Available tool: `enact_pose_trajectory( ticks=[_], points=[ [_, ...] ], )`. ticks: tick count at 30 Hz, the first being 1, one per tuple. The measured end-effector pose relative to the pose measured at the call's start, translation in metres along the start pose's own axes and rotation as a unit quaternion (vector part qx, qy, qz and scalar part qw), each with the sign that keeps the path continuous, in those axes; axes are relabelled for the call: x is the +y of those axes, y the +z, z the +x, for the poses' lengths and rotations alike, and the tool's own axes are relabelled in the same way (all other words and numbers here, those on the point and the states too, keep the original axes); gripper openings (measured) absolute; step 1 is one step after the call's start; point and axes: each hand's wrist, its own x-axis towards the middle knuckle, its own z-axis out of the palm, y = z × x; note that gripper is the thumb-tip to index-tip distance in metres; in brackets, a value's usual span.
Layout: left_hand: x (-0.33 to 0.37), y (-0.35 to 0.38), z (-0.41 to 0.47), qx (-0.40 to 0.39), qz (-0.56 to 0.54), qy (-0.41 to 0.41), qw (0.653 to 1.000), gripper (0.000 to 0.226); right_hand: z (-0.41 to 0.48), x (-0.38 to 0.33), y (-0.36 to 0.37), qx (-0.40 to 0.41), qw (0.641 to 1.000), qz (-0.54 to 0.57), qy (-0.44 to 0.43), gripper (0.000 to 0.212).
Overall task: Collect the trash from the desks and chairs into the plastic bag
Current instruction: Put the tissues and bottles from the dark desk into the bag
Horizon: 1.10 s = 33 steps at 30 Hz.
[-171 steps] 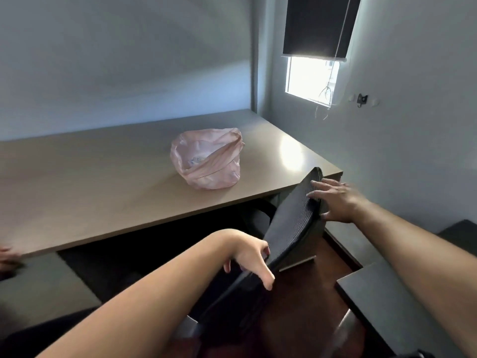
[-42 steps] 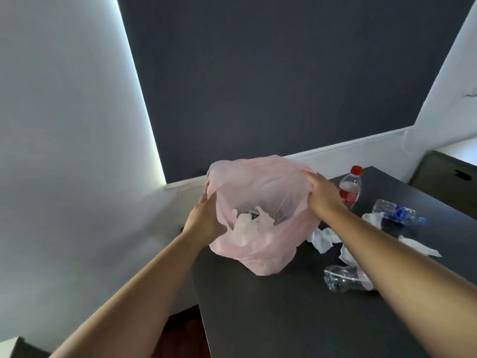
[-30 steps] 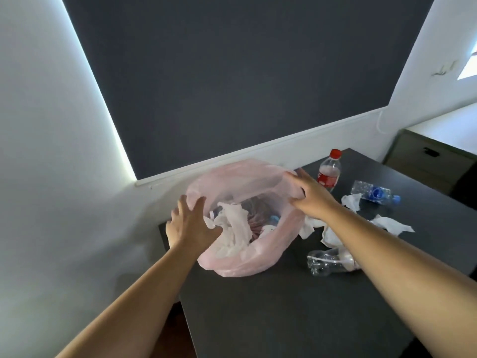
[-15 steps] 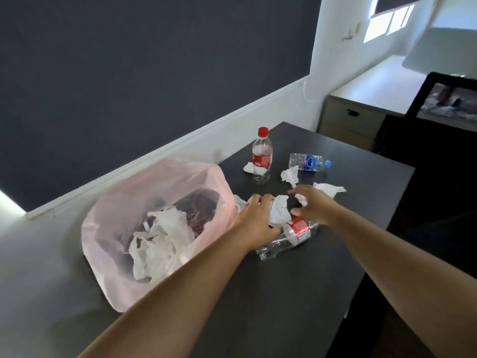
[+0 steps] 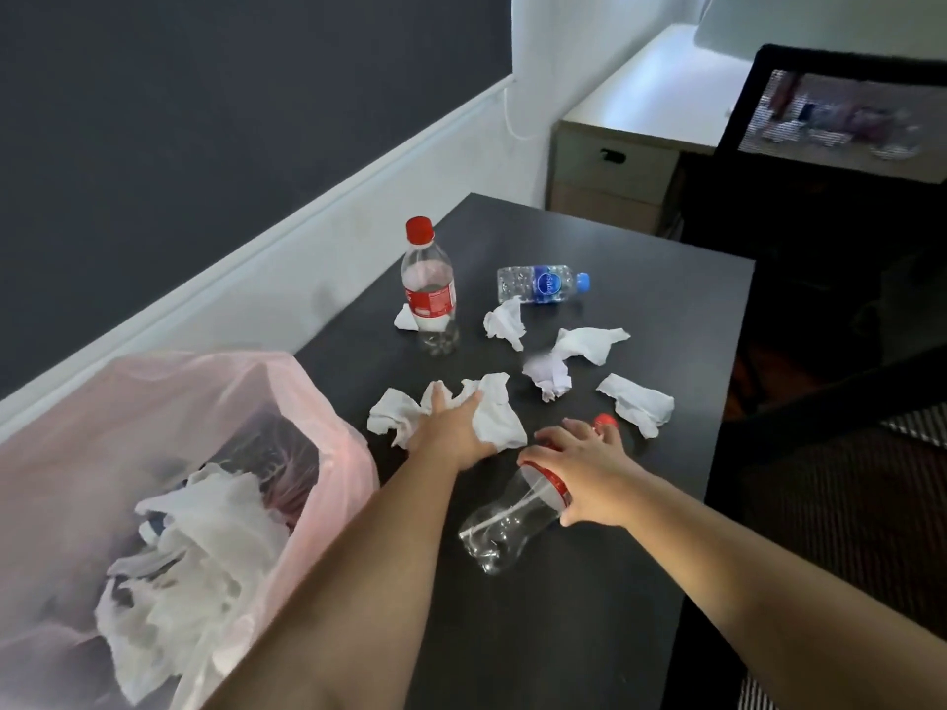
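Gathering step on the black tabletop — my left hand lies spread flat on a crumpled white tissue, fingers wide, nothing gripped. My right hand is curled over the lying clear plastic bottle with red label. Next: pinch, lift, swing left to the pink plastic bag — its mouth gapes just beside my left forearm.

Pink bag open at left of hands, stuffed with white tissues, crumpled tissue under left hand, clear red-capped bottle lying under right hand, upright red-label bottle, blue-capped bottle and loose tissues beyond
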Motion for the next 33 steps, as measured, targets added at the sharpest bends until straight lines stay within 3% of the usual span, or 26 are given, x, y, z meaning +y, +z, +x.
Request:
enact_pose_trajectory(
  ticks=[3,6,8,12,19,24,28,31,33],
  points=[
    [0.007,0.019,0.004,0.063,0.027,0.035,0.997,0.042,0.0,0.0,0.003,0.011,1.0,0.016,0.001,0.085],
    [0.009,0.022,-0.003,0.053,-0.011,0.006,0.999,0.015,-0.002,0.001,0.008,0.022,0.999,0.032,0.005,0.083],
    [0.011,0.016,-0.011,0.06,-0.04,-0.022,0.997,0.016,-0.004,0.0,0.01,0.03,0.999,0.039,0.01,0.083],
    [0.021,-0.021,-0.035,0.121,-0.124,0.019,0.985,0.027,-0.013,0.003,0.0,0.018,0.998,0.051,0.03,0.078],
    [0.031,-0.137,-0.111,0.301,-0.199,0.082,0.929,0.023,-0.035,0.008,-0.117,0.102,0.994,0.027,0.013,0.085],
    [-0.016,-0.201,-0.185,0.421,-0.219,0.012,0.88,0.016,-0.052,-0.039,-0.198,0.183,0.981,0.015,-0.069,0.088],
    [-0.083,-0.206,-0.233,0.421,-0.25,-0.08,0.868,0.013,-0.063,-0.102,-0.223,0.214,0.961,0.061,-0.164,0.086],
    [-0.129,-0.187,-0.263,0.398,-0.248,-0.139,0.872,0.019,-0.068,-0.15,-0.23,0.202,0.935,0.18,-0.228,0.085],
    [-0.154,-0.165,-0.273,0.341,-0.262,-0.147,0.891,0.02,-0.07,-0.178,-0.231,0.19,0.909,0.274,-0.249,0.085]
  ],
)
